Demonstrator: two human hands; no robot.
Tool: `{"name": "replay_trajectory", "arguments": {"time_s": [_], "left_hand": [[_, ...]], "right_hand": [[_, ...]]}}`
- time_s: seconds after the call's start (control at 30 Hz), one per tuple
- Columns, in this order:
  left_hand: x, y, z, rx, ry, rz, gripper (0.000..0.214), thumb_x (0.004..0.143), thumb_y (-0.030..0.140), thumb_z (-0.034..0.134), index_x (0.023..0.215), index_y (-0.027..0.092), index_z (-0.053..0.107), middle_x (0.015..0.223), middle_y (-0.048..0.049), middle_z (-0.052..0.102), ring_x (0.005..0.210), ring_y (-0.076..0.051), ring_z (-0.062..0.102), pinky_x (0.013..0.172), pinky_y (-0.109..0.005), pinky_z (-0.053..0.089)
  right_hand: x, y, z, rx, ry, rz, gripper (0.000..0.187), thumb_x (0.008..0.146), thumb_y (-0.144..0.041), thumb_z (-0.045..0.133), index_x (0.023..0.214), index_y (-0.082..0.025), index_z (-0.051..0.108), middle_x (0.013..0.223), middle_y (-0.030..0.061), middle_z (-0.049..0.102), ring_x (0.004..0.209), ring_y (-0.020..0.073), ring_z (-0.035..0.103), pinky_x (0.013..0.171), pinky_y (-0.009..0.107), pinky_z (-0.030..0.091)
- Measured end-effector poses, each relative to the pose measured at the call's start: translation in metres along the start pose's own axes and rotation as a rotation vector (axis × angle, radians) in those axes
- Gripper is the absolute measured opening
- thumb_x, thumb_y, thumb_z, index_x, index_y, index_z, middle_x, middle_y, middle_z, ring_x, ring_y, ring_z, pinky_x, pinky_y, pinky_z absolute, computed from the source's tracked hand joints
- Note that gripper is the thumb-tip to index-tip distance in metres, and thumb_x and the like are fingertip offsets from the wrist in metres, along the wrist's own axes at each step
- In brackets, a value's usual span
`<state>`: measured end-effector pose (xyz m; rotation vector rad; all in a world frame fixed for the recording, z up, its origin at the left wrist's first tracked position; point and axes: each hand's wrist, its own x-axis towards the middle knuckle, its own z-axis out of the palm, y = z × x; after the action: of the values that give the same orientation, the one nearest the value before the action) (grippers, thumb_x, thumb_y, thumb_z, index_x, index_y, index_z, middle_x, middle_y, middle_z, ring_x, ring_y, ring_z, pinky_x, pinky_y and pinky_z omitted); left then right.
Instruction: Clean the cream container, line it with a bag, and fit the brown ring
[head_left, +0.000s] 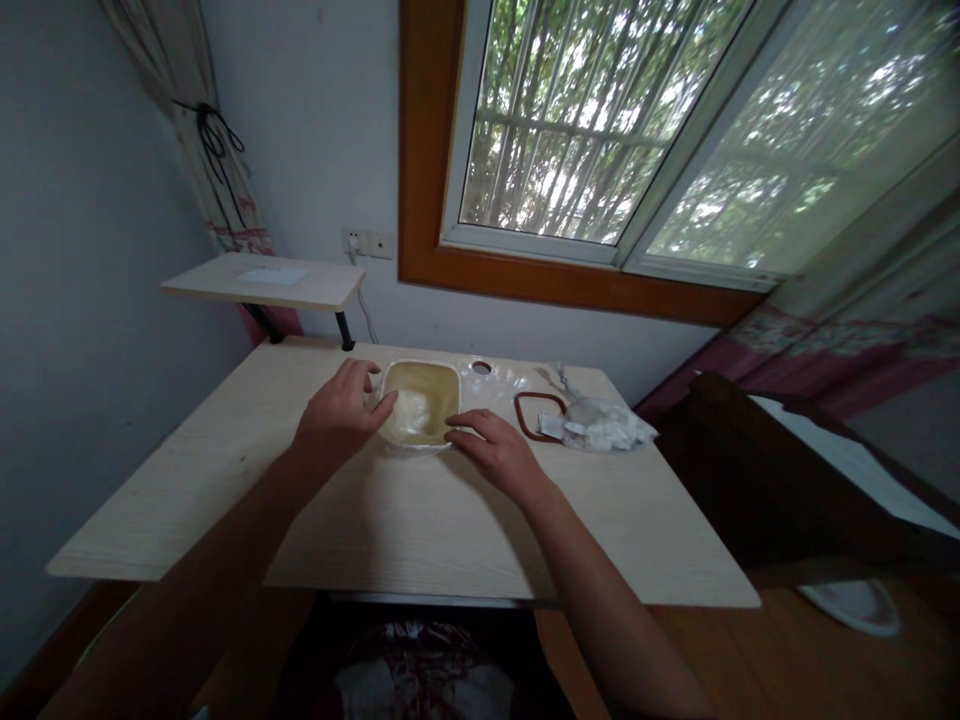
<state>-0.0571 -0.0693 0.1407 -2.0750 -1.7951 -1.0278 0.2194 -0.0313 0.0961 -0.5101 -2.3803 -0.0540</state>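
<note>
A square cream-coloured trash bin point(437, 403) stands on the table with its mouth up, and a thin clear plastic bag point(412, 412) lies inside and over its rim. At the bin's left side is my left hand point(346, 405), thumb reaching over the rim, fingers apart from it. On the right front corner, my right hand point(491, 450) has its fingertips over the rim and closed on the bag's edge; its thumb is hard to make out. To the right lies a reddish-brown square ring point(527, 417), partly under a crumpled clear plastic bag with white contents point(607, 425).
A small raised shelf point(322, 288) with a white paper point(274, 275) stands at the table's back left. The wooden table point(450, 540) has a round cable hole point(481, 368) near its back edge. Dark furniture point(750, 470) stands to the right, below the window.
</note>
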Motion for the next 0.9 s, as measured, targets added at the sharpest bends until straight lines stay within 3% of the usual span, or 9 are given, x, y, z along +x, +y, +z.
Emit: {"name": "replay_trajectory", "arguments": {"time_s": [0.1,0.2,0.3,0.43,0.63,0.77,0.9], "left_hand": [[-0.001,-0.005,0.012,-0.116,-0.093,-0.174,0.032,0.085,0.043,0.063,0.108,0.022,0.055,0.079,0.0008,0.063,0.067,-0.017,0.062,0.063,-0.028,0.046],[-0.002,-0.006,0.018,-0.24,-0.183,-0.252,0.021,0.084,0.04,0.061,0.092,0.023,0.053,0.069,0.0036,0.06,0.061,-0.015,0.06,0.06,-0.026,0.043],[-0.005,-0.005,0.021,-0.373,-0.2,-0.335,0.02,0.083,0.04,0.061,0.082,0.023,0.051,0.065,0.0043,0.06,0.056,-0.014,0.058,0.056,-0.025,0.043],[-0.009,-0.006,0.029,-0.635,-0.208,-0.477,0.027,0.079,0.044,0.066,0.088,0.023,0.051,0.062,0.0066,0.059,0.05,-0.013,0.058,0.051,-0.024,0.045],[-0.01,-0.007,0.039,-0.888,-0.229,-0.549,0.036,0.074,0.046,0.073,0.088,0.021,0.051,0.056,0.0073,0.057,0.046,-0.013,0.057,0.045,-0.023,0.046],[-0.01,-0.004,0.043,-0.954,-0.197,-0.547,0.04,0.07,0.046,0.076,0.087,0.02,0.052,0.056,0.0075,0.056,0.043,-0.012,0.056,0.041,-0.022,0.044],[-0.011,0.001,0.041,-0.968,-0.18,-0.536,0.038,0.069,0.044,0.076,0.086,0.02,0.052,0.055,0.008,0.055,0.042,-0.011,0.054,0.041,-0.021,0.042]], "right_hand": [[0.0,0.0,0.0,-0.008,0.0,0.001,0.021,0.1,-0.02,0.058,0.118,-0.023,0.069,0.12,0.0103,0.071,0.11,0.0227,0.064,0.09,0.04,0.057],[-0.002,0.002,0.001,-0.035,-0.029,0.003,0.021,0.1,-0.02,0.058,0.118,-0.023,0.069,0.123,0.01,0.07,0.11,0.0235,0.062,0.092,0.041,0.056],[-0.003,0.002,0.001,-0.079,-0.045,0.021,0.022,0.098,-0.021,0.062,0.118,-0.024,0.069,0.125,0.0098,0.07,0.111,0.0255,0.06,0.093,0.044,0.055],[-0.003,-0.001,-0.003,-0.118,-0.018,0.049,0.027,0.095,-0.025,0.067,0.122,-0.026,0.068,0.128,0.0092,0.069,0.121,0.0293,0.056,0.099,0.05,0.052],[0.01,-0.014,-0.012,-0.103,-0.031,-0.008,0.041,0.093,-0.038,0.07,0.131,-0.024,0.064,0.135,0.0089,0.067,0.143,0.0322,0.042,0.121,0.061,0.03],[0.026,-0.026,-0.004,-0.085,-0.154,-0.019,0.046,0.097,-0.044,0.063,0.135,-0.018,0.061,0.135,0.0123,0.066,0.135,0.0281,0.053,0.117,0.05,0.039],[0.041,-0.039,0.008,-0.15,-0.408,0.062,0.038,0.1,-0.04,0.06,0.13,-0.016,0.062,0.113,0.0129,0.075,0.104,0.0237,0.07,0.094,0.037,0.053]]}}
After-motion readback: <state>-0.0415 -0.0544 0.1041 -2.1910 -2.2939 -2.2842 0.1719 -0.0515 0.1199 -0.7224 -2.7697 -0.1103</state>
